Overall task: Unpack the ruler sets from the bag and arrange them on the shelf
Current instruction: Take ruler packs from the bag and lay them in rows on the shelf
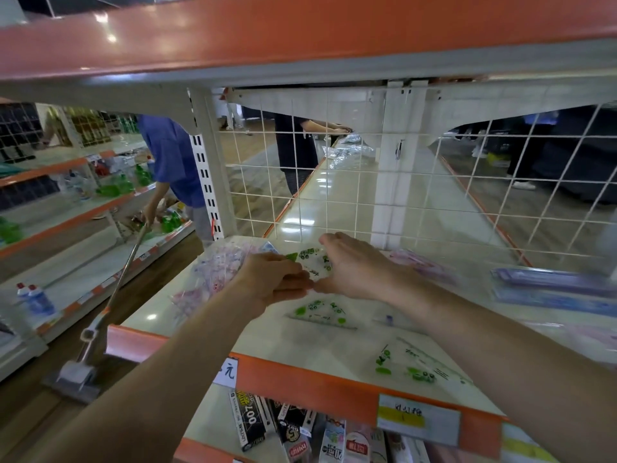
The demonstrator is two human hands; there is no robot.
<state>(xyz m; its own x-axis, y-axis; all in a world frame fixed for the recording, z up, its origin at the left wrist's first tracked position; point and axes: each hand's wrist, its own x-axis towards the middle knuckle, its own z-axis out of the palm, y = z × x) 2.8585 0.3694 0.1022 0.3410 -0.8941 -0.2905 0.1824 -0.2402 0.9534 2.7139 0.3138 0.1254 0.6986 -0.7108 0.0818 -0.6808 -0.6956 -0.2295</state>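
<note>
Green-printed ruler set [309, 257] in a clear pack is held just above the cream shelf [337, 198], toward its back, between the two hands. Its near left edge is pinched by the left hand [270, 282], whose fingers are curled in and whose thumb points right. The right hand [354, 269] is laid along the pack's right side with its fingers stretched straight and its thumb brought up against the left thumb; whether that thumb actually clamps the pack cannot be told through the motion blur.

A second green set [322, 314] is seen lying flat on the shelf just in front of the hands, and a third green set [412, 364] lies nearer the orange front edge [300, 379]. Crumpled pink sets [217, 269] are heaped at the left, touching the left hand's far side. Purple sets [551, 285] are laid flat at the right, well apart from the held pack. A white wire grid [334, 182] closes the shelf at the back. A price label [417, 419] is fixed to the front edge, and boxed goods [253, 419] are stacked on the level below. A mop [110, 295] stands in the aisle at the left.
</note>
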